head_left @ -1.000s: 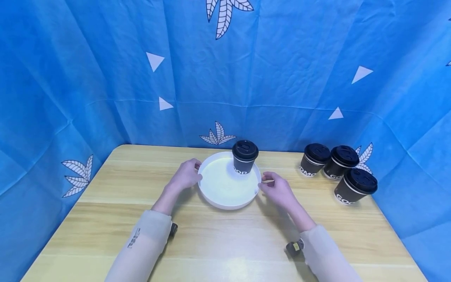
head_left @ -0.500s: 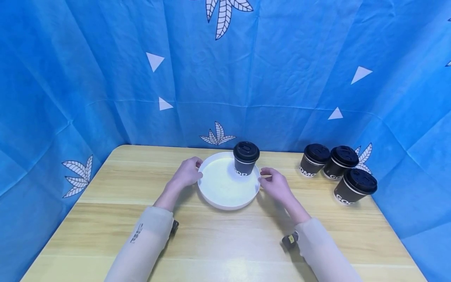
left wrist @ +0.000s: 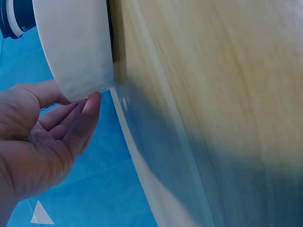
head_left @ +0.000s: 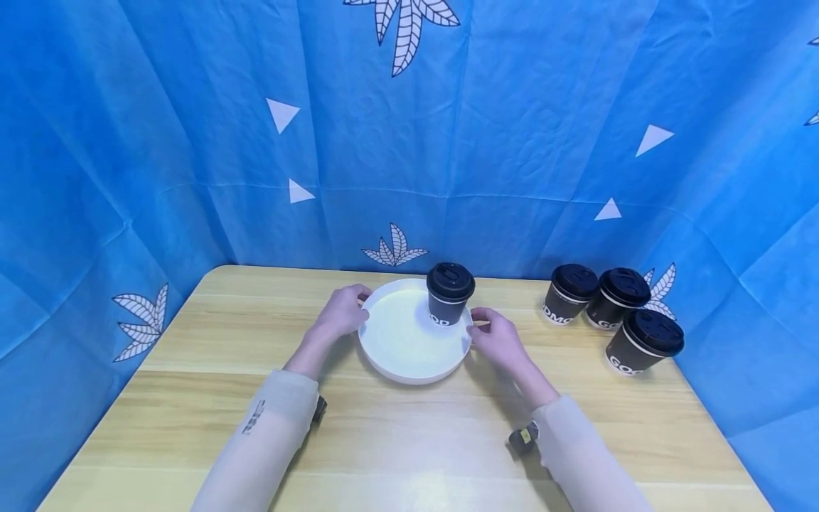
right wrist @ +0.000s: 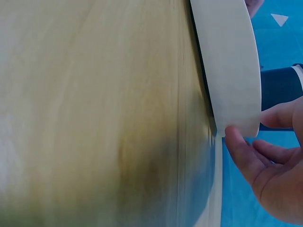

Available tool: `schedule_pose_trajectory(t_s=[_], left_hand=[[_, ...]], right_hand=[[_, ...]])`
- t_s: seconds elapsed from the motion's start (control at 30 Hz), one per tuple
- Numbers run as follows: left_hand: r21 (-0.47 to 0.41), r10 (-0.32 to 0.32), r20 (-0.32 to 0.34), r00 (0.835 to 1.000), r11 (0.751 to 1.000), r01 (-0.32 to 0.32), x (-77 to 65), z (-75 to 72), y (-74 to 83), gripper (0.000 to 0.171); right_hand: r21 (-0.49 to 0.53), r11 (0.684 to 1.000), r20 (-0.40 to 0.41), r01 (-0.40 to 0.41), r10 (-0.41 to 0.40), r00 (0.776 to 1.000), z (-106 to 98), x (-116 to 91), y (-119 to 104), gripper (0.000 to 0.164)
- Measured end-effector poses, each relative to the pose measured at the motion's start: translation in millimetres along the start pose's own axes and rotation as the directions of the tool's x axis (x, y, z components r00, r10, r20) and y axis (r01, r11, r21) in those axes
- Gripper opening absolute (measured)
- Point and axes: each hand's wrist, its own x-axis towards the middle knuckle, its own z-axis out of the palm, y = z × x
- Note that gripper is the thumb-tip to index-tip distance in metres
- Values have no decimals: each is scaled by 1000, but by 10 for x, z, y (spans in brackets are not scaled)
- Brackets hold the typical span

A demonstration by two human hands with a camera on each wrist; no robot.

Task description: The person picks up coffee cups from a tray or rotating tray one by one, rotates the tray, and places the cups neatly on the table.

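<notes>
A round white tray (head_left: 409, 345) with a low wall lies on the table, and one black lidded paper cup (head_left: 448, 311) stands upright on it, toward the back right. My left hand (head_left: 339, 311) pinches the left side of its rim. In the left wrist view, the thumb is at the upper edge and the fingertips (left wrist: 94, 100) are against the outer wall. On the opposite side, my right hand (head_left: 500, 340) pinches the rim close to the cup. In the right wrist view, its thumb and fingers (right wrist: 244, 153) meet the tray's wall (right wrist: 232, 71), which partly hides the cup (right wrist: 279, 87).
Several black lidded cups stand close together at the right: a back one (head_left: 569, 295), one beside it (head_left: 616, 299) and a nearer one (head_left: 643, 341). The wooden table (head_left: 397, 455) ends at a blue patterned curtain (head_left: 512, 128) behind and at the sides.
The cup on the tray has shifted slightly right and nearer. My right hand has moved a little left, still at the rim; the left keeps its hold. The other cups stay put.
</notes>
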Motion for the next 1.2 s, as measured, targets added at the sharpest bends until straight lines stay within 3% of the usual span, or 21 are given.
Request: schedule_pose_trajectory(t_s=[0.2, 0.5, 0.8, 1.2], left_hand=[[-1, 4, 1, 1000, 1000, -4, -31, -2, -7, 46], [96, 16, 5, 1000, 995, -17, -124, -66, -24, 42], [216, 43, 7, 999, 976, -43, -200, -89, -41, 41], [304, 73, 54, 996, 949, -86, -322, -144, -35, 48]], right_hand=[[-11, 1000, 5, 5, -5, 1000, 3, -32, 2, 45], [-30, 1000, 14, 4, -4, 1000, -10, -116, 2, 48], [-17, 1000, 31, -5, 6, 1000, -9, -190, -10, 51], [-44, 999, 42, 4, -2, 999, -24, -307, -57, 54]])
